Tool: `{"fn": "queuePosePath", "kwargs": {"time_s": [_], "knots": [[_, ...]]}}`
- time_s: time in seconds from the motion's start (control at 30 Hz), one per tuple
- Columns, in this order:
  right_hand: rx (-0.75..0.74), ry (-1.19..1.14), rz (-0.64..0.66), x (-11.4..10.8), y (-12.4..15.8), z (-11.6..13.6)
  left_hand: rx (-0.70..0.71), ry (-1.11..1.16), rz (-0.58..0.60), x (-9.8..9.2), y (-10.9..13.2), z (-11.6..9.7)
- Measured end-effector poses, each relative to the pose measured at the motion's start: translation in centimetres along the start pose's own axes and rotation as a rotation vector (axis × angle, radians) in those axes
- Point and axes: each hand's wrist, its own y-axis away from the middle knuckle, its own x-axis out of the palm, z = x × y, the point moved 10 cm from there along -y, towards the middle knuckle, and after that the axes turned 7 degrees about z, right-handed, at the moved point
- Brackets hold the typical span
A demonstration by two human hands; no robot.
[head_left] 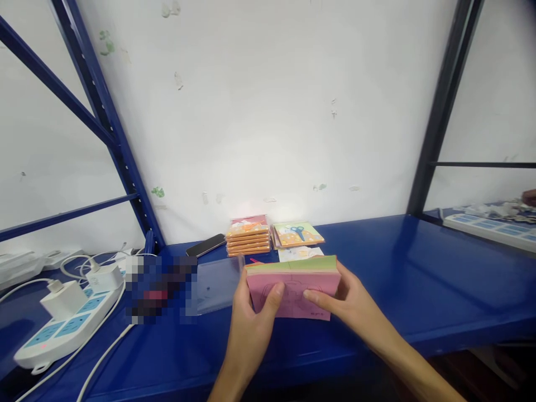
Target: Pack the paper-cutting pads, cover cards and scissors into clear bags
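Your left hand [251, 329] and right hand [352, 301] come up from the near edge and hold the pink booklet [293, 298], one at each end. Neither hand is open: each closes round its end of the thick block and presses on the cover, which bears a line drawing. This two-ended grip seems to keep the pages squared and shut, with their green and yellow edges facing up. The booklet is near the middle of the blue shelf [419, 279], and you cannot tell whether its lower edge touches the shelf.

Just left of it lies a clear plastic sleeve [215, 285], flat and within easy reach of your left hand. Farther off, against the wall [259, 111], a stack of booklets [248, 237] with orange edges sits beside a booklet with scissors on its cover [298, 234], and a white paper slip [299, 254] lies just in front of that one. Their place by the wall leaves the shelf in front free for your hands. A phone [205, 244] rests left of the stack. A blurred patch [161, 287] hides what lies left of the sleeve. Far left, white chargers [62, 298] sit in a power strip [67, 335]. Far right, a hand [530, 196] that is not yours shows at the edge, beyond another power strip [489, 231].
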Motion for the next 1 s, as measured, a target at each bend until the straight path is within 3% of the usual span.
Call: {"fn": "queuePosePath", "kwargs": {"time_s": [0.13,0.3,0.43,0.57,0.73,0.9,1.0], "knots": [[0.015,0.031,-0.013,0.2,-0.6,-1.1,-0.029,0.007,0.012,0.2,-0.1,0.9],[0.083,0.113,0.205,0.7,-1.0,-1.4,-0.046,-0.04,0.013,0.0,-0.3,0.6],[0.126,0.049,0.113,-0.3,-0.9,-1.0,-0.058,-0.032,0.028,0.6,-0.2,0.7],[0.026,-0.048,0.038,1.3,-1.1,-0.4,-0.02,-0.036,-0.01,0.9,0.0,0.8],[0.028,-0.068,0.029,1.8,-1.4,-0.4,-0.023,-0.117,-0.036,0.8,0.1,0.8],[0.019,0.237,0.295,0.6,-1.6,0.0,-0.018,-0.136,-0.194,-1.7,0.2,-1.0],[0.028,0.554,0.253,-1.8,-1.1,-1.0,0.011,-0.11,-0.346,-4.9,0.4,-2.9]]}}
